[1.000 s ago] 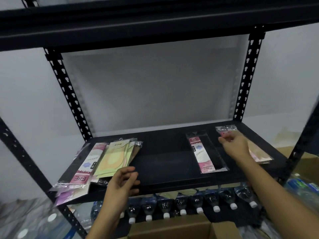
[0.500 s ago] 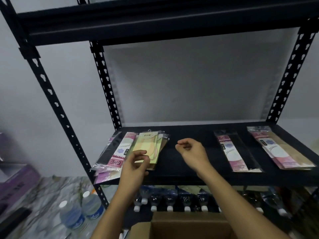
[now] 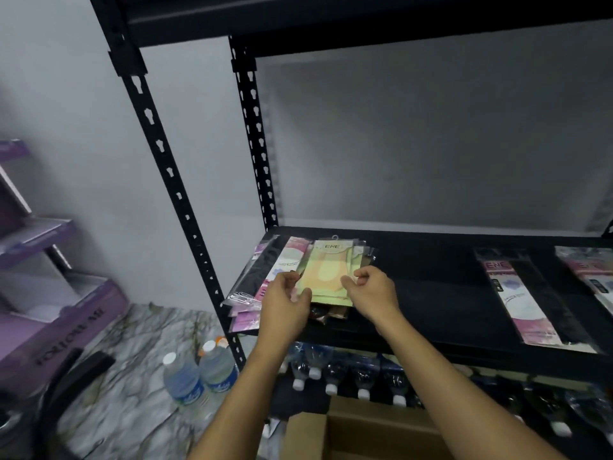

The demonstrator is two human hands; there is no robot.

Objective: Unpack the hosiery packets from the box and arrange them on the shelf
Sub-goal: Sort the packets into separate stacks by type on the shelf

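While it sits atop the stack (image 3: 288,257) at the left end of the shelf (image 3: 431,293), the yellow-green packet (image 3: 326,277) is pinched at its edges by left hand (image 3: 285,305) and right hand (image 3: 373,293) fingers.

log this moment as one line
phase: arranging | left hand: holds green packet, left edge | right hand: pinches its right edge | packet: atop pile, left end of shelf
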